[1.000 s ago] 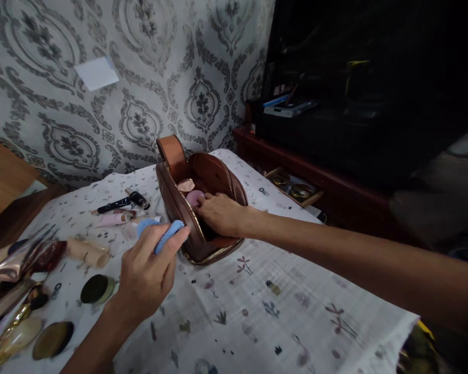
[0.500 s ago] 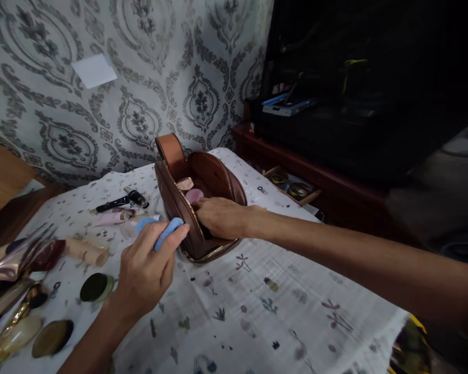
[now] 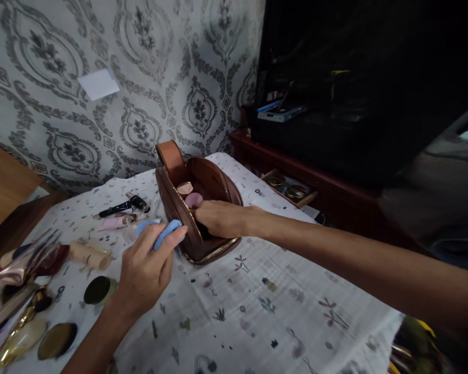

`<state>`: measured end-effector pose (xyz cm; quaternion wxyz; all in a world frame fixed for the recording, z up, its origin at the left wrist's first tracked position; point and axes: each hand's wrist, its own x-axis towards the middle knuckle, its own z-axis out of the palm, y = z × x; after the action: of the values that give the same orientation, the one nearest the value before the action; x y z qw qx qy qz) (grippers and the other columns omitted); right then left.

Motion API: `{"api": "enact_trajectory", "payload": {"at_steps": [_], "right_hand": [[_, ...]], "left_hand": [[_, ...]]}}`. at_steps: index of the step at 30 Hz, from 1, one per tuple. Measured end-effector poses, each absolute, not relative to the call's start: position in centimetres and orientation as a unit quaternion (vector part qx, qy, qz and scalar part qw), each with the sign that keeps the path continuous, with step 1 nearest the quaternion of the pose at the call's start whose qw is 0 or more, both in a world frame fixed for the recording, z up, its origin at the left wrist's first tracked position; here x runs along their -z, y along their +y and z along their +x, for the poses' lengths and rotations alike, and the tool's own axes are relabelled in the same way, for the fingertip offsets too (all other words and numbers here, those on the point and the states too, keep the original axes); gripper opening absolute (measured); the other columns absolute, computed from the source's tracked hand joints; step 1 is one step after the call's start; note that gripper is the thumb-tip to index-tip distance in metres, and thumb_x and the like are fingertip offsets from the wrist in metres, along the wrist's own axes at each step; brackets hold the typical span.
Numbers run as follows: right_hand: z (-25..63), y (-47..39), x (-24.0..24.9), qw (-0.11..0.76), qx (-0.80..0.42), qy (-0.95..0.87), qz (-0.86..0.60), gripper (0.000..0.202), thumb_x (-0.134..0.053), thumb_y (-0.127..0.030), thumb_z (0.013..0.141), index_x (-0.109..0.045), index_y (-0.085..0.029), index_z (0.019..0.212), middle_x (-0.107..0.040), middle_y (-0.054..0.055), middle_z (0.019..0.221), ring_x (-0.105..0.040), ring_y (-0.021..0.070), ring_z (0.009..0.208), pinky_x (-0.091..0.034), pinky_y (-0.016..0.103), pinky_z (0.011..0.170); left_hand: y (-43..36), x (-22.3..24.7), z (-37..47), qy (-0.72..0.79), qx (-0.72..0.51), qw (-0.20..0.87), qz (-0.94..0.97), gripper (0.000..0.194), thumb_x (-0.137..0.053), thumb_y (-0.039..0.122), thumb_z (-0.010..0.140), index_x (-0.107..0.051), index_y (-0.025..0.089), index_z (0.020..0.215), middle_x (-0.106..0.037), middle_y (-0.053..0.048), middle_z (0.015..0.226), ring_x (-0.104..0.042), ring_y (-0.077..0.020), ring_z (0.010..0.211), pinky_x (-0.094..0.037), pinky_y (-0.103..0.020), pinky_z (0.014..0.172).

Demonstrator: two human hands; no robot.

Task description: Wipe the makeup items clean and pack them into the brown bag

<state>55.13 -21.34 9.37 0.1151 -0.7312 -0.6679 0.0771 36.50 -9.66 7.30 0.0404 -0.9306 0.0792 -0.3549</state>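
A brown bag point(image 3: 179, 218) stands unzipped on the patterned white cloth point(image 3: 253, 291). Inside it, near the far end, lie a pinkish-gold item point(image 3: 185, 188) and a pink round item point(image 3: 194, 200). My right hand point(image 3: 220, 219) reaches into the bag from the right; its fingertips are hidden behind the zipped edge, so what they hold does not show. My left hand point(image 3: 150, 265), beside the bag's left side, is closed on a blue cloth point(image 3: 167, 235).
Cosmetics crowd the left, among them beige tubes point(image 3: 89, 254), a green-lidded jar point(image 3: 98, 290) and a gold-brown round item point(image 3: 57, 341). Dark tubes point(image 3: 115, 209) lie behind my left hand. An open drawer point(image 3: 306, 198) is beyond the bag at right.
The camera view has shifted slightly. My right hand stays inside the bag and my left hand keeps the blue cloth, both almost unmoved.
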Motion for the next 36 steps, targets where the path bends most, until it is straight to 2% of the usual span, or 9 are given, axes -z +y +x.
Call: {"api": "enact_trajectory", "payload": {"at_steps": [4, 7, 10, 13, 19, 24, 28, 32, 36], "right_hand": [[54.8, -23.2, -12.0, 0.285, 0.011, -0.619, -0.732, 0.033, -0.050, 0.001, 0.082, -0.069, -0.013, 0.106, -0.072, 0.006, 0.096, -0.067, 0.0163, 0.086, -0.049, 0.025, 0.077], [54.5, -25.5, -13.2, 0.407, 0.066, -0.559, -0.720, 0.036, -0.045, -0.004, 0.089, -0.067, -0.012, 0.116, -0.073, 0.006, 0.098, -0.068, 0.0158, 0.087, -0.051, 0.027, 0.079], [54.0, -27.6, -12.8, 0.476, 0.085, -0.524, -0.701, 0.030, -0.046, -0.013, 0.094, -0.069, -0.014, 0.113, -0.074, 0.005, 0.091, -0.070, 0.0151, 0.081, -0.053, 0.025, 0.072], [53.0, -29.2, -10.9, 0.511, 0.074, -0.515, -0.684, 0.026, -0.050, -0.017, 0.096, -0.069, -0.017, 0.112, -0.075, 0.003, 0.085, -0.070, 0.0129, 0.074, -0.052, 0.022, 0.062], [49.3, -30.2, -5.9, 0.513, 0.067, -0.596, -0.615, 0.024, -0.052, -0.013, 0.094, -0.064, -0.015, 0.115, -0.075, 0.005, 0.086, -0.068, 0.0118, 0.069, -0.053, 0.021, 0.060], [45.9, -28.4, -2.3, 0.429, 0.034, -0.679, -0.595, 0.022, -0.048, -0.015, 0.095, -0.066, -0.013, 0.107, -0.071, 0.005, 0.074, -0.065, 0.0144, 0.062, -0.050, 0.025, 0.060], [44.3, -25.9, -1.0, 0.365, -0.053, -0.695, -0.617, 0.023, -0.048, -0.015, 0.094, -0.069, -0.015, 0.105, -0.073, 0.006, 0.081, -0.066, 0.0158, 0.068, -0.048, 0.025, 0.064], [43.2, -22.7, -0.3, 0.377, -0.130, -0.641, -0.656, 0.028, -0.048, -0.013, 0.088, -0.071, -0.017, 0.106, -0.072, 0.004, 0.076, -0.063, 0.0149, 0.061, -0.047, 0.024, 0.062], [42.2, -19.6, 1.1, 0.434, -0.218, -0.578, -0.656, 0.030, -0.047, -0.025, 0.089, -0.069, -0.015, 0.107, -0.070, 0.003, 0.070, -0.063, 0.0164, 0.059, -0.048, 0.026, 0.059]], "left_hand": [[-8.9, -8.0, 36.0, 0.050, 0.363, 0.021, -0.930, 0.038, -0.045, 0.003, 0.091, -0.062, 0.020, 0.120, -0.061, -0.009, 0.109, -0.062, -0.0198, 0.101, -0.049, -0.028, 0.084], [-8.1, -8.6, 35.5, 0.021, 0.368, -0.001, -0.929, 0.034, -0.044, 0.006, 0.091, -0.064, 0.019, 0.116, -0.063, -0.008, 0.108, -0.063, -0.0200, 0.099, -0.049, -0.028, 0.082], [-7.3, -8.5, 34.7, -0.002, 0.355, -0.001, -0.935, 0.032, -0.044, 0.007, 0.091, -0.066, 0.019, 0.112, -0.064, -0.007, 0.105, -0.065, -0.0188, 0.096, -0.050, -0.026, 0.078], [-6.7, -7.5, 33.4, -0.018, 0.330, -0.007, -0.944, 0.034, -0.042, 0.007, 0.092, -0.066, 0.021, 0.112, -0.064, -0.006, 0.108, -0.064, -0.0186, 0.099, -0.049, -0.028, 0.083], [-5.8, -3.7, 30.3, -0.071, 0.288, -0.028, -0.954, 0.034, -0.038, 0.011, 0.092, -0.066, 0.019, 0.109, -0.064, -0.006, 0.101, -0.063, -0.0196, 0.092, -0.049, -0.030, 0.078], [-5.3, -0.6, 29.3, -0.103, 0.257, -0.069, -0.958, 0.037, -0.037, 0.009, 0.090, -0.067, 0.019, 0.110, -0.064, -0.006, 0.104, -0.063, -0.0194, 0.093, -0.051, -0.029, 0.074], [-5.5, 1.2, 29.4, -0.078, 0.226, -0.085, -0.967, 0.038, -0.039, 0.005, 0.086, -0.066, 0.017, 0.108, -0.063, -0.008, 0.100, -0.060, -0.0209, 0.092, -0.051, -0.032, 0.078], [-5.8, 1.8, 29.5, -0.074, 0.182, -0.058, -0.979, 0.038, -0.043, 0.003, 0.084, -0.065, 0.019, 0.111, -0.062, -0.008, 0.102, -0.055, -0.0239, 0.098, -0.050, -0.036, 0.081], [-5.7, 1.5, 29.3, -0.097, 0.140, -0.048, -0.984, 0.027, -0.046, 0.007, 0.089, -0.065, 0.018, 0.105, -0.061, -0.008, 0.098, -0.053, -0.0236, 0.097, -0.049, -0.034, 0.079]]}}
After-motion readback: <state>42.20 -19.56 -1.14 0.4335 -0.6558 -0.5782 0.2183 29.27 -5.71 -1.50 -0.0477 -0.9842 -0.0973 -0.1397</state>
